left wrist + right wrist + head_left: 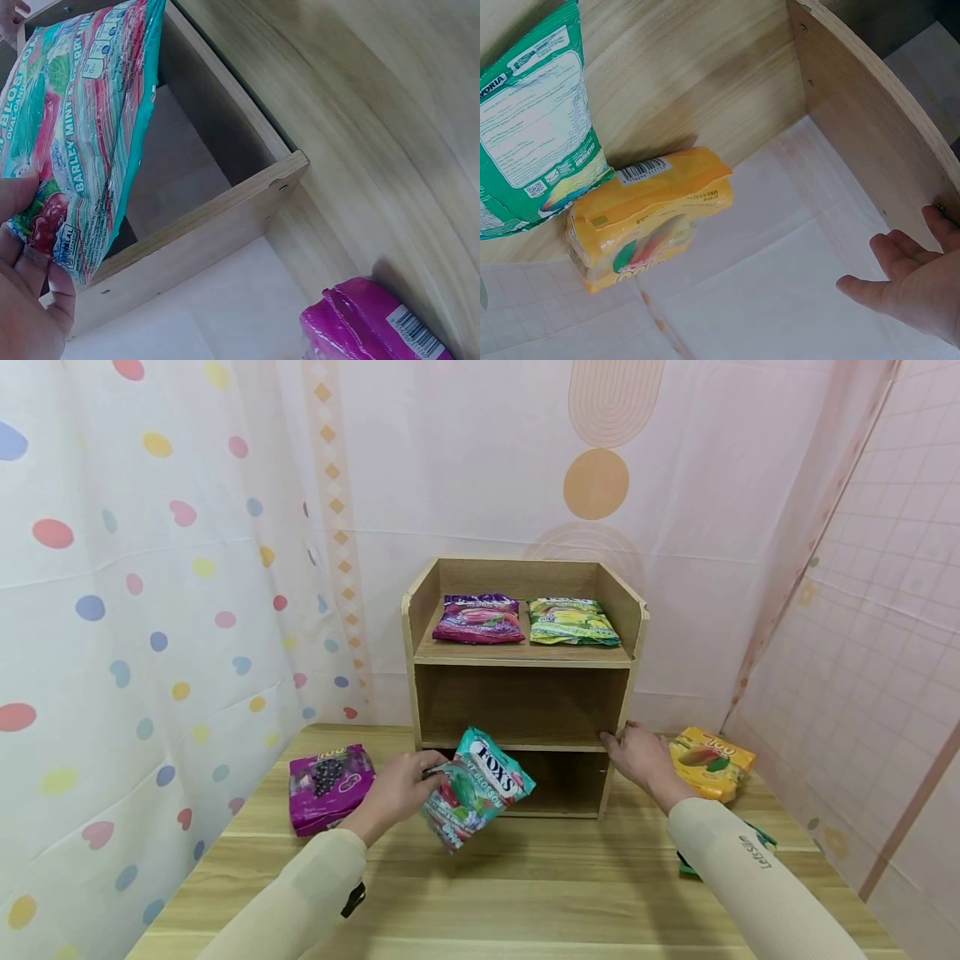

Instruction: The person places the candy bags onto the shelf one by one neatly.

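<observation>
My left hand (402, 787) pinches a teal FOX'S candy bag (480, 785) by its left side, tilted in front of the shelf's lower part. In the left wrist view the thumb and fingers of the left hand (30, 277) grip the corner of the teal bag (82, 127). My right hand (643, 758) touches the right side panel of the wooden shelf (525, 662). In the right wrist view the right hand (915, 277) has its fingers spread, with a fingertip at the panel (877, 112).
On the top shelf lie a purple candy bag (480, 619) and a yellow-green one (573, 622). A purple grape pack (330, 787) is left on the table (525, 893). To the right are a yellow mango pack (711, 763) and a green bag (544, 127).
</observation>
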Motion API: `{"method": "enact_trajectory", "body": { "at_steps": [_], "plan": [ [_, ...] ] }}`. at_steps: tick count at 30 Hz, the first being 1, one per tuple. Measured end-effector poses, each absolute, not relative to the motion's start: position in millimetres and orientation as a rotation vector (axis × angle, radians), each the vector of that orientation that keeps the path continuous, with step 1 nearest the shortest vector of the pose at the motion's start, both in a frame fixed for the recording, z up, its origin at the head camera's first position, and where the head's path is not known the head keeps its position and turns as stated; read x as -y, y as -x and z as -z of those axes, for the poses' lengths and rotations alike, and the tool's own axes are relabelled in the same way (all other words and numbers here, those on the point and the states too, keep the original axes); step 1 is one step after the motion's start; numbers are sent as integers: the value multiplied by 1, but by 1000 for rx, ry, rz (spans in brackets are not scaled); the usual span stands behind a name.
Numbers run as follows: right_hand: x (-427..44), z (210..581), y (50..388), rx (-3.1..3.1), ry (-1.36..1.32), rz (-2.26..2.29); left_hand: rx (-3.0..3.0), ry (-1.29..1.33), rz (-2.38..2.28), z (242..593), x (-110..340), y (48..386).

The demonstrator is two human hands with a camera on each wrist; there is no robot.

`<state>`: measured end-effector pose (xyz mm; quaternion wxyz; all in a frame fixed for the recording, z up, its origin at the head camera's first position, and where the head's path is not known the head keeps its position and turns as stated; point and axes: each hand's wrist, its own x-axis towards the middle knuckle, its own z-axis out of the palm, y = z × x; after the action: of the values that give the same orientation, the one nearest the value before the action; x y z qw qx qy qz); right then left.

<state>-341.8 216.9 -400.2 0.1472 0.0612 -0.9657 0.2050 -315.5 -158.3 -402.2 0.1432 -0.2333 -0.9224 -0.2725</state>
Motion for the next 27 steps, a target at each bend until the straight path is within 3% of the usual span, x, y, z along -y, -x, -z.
{"method": "enact_trajectory", "body": {
  "at_steps": [27],
  "plan": [
    [-217, 401, 343, 2775, -168, -611, 2359, 526, 900, 383, 143, 325]
  ]
}}
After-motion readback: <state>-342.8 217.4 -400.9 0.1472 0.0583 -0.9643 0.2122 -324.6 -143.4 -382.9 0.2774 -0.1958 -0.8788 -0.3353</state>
